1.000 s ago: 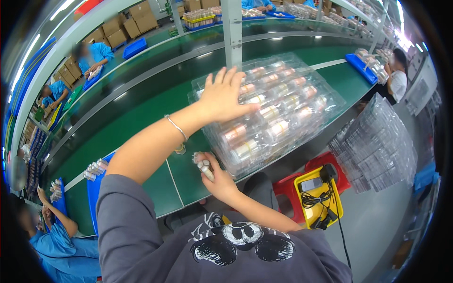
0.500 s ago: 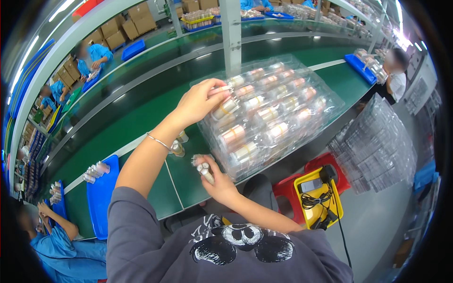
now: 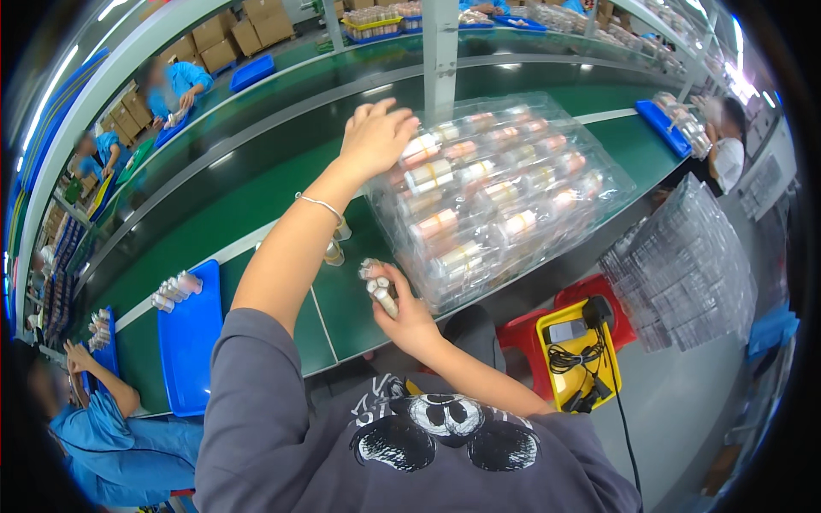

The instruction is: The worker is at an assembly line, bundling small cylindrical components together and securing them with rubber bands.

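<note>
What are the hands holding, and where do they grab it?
The right hand clutches small tubes around their lower ends. The left hand rests on the clear tray, gripping nothing.

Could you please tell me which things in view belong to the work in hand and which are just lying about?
In hand: left hand on the clear tray of bottles; right hand holding small bottles.

Lying about: blue tray, yellow box of cables, stack of empty clear trays.

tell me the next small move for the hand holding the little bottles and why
Probably bring the right hand with its small bottles up to the clear plastic tray, since the left hand already rests on the tray's far corner, seemingly steadying it, and the bottles sit just off its near edge.
</note>
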{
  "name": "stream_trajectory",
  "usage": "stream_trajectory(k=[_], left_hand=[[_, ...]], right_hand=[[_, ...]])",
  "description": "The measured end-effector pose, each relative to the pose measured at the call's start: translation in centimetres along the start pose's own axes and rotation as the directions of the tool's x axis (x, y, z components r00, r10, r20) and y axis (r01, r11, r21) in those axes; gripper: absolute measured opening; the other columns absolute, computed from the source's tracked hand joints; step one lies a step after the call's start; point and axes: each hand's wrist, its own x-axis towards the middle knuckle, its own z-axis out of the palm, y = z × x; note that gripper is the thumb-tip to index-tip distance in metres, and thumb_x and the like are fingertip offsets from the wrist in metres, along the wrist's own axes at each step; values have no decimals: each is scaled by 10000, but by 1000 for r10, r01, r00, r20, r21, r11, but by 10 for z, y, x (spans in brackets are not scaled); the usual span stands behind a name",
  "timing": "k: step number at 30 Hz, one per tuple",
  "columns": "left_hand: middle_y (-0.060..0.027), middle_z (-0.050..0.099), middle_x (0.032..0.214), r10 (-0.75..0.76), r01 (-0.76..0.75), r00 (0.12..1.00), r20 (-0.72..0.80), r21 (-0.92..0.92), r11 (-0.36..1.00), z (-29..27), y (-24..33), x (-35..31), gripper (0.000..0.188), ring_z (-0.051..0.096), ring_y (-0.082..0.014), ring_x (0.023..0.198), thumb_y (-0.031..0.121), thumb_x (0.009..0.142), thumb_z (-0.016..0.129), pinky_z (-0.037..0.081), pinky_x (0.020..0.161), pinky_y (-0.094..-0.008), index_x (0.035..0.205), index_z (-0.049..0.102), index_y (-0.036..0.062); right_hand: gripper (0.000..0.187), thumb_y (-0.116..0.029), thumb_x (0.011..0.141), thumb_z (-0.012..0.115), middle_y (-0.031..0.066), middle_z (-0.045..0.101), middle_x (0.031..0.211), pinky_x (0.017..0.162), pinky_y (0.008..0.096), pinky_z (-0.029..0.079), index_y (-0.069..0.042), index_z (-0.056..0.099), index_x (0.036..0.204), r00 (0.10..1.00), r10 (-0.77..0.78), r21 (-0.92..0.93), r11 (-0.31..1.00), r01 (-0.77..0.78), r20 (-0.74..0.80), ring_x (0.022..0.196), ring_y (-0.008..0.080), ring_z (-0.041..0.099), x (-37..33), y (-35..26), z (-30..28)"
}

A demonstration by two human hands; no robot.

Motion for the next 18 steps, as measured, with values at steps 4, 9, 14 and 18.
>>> stream_trajectory(k=[4,9,14,18], left_hand=[[-163,511,1349,74,-162,963,-261,-336,928,-12,10,-28,423,453,-342,1243,327,924,526,325,1063,-424,1240,578,50],[-105,480,1402,268,-233,961,60,-342,910,-17,39,-55,378,348,-340,1350,373,873,601,283,1086,-472,1172,624,143],[-91,501,1367,243,-203,959,148,-240,949,-19,33,-32,263,354,-341,1347,357,867,615,264,1092,-473,1038,637,158],[-125,473,1384,250,-175,946,209,-323,930,-24,24,-37,277,385,-348,1316,310,892,591,271,1092,-460,1103,598,131]], right_hand=[[754,-185,844,612,247,576,1191,855,468,485,-103,190,1464,997,76,-5,997,-76,3,1031,433,601,-1,3,-2],[779,-204,841,621,311,514,1255,906,495,452,-29,171,1452,997,14,-80,997,-20,-81,1094,492,543,-2,6,3],[810,-225,834,641,352,480,1257,925,504,431,2,158,1443,994,-21,-90,996,12,-104,1115,513,509,-3,3,5],[804,-242,838,646,347,502,1230,900,509,444,0,171,1440,993,19,-88,996,-29,-116,1061,515,538,0,7,10]])
